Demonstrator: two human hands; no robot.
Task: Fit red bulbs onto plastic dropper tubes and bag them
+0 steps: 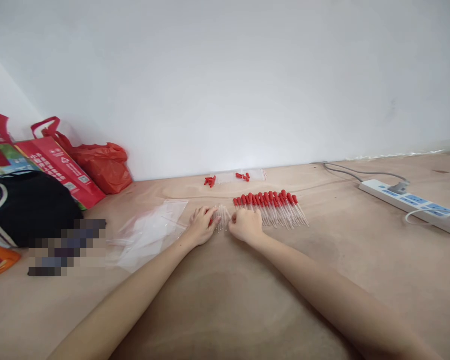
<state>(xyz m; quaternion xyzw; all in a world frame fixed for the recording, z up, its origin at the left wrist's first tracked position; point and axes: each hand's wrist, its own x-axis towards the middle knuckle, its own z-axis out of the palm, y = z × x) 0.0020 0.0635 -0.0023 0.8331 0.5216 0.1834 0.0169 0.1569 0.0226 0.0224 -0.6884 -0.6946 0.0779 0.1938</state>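
Note:
My left hand [203, 226] is partly closed over the wooden surface, with a red rubber bulb [211, 220] showing between its fingers. Just right of it lies a small row of clear dropper tubes [221, 216] without bulbs. On their other side my right hand [246, 224] is curled shut, its fingertips at the rightmost tubes; what it pinches is hidden. Behind and to the right of that hand, several droppers with red bulbs [272, 204] lie side by side, bulbs towards the wall.
Loose red bulbs [210, 181] and a clear bag with red bulbs [243, 176] lie near the wall. Clear zip bags [150, 232] spread out on the left. Shopping bags [62, 167] and a black drawstring bag [33, 207] stand far left. A power strip [412, 202] with cables lies right.

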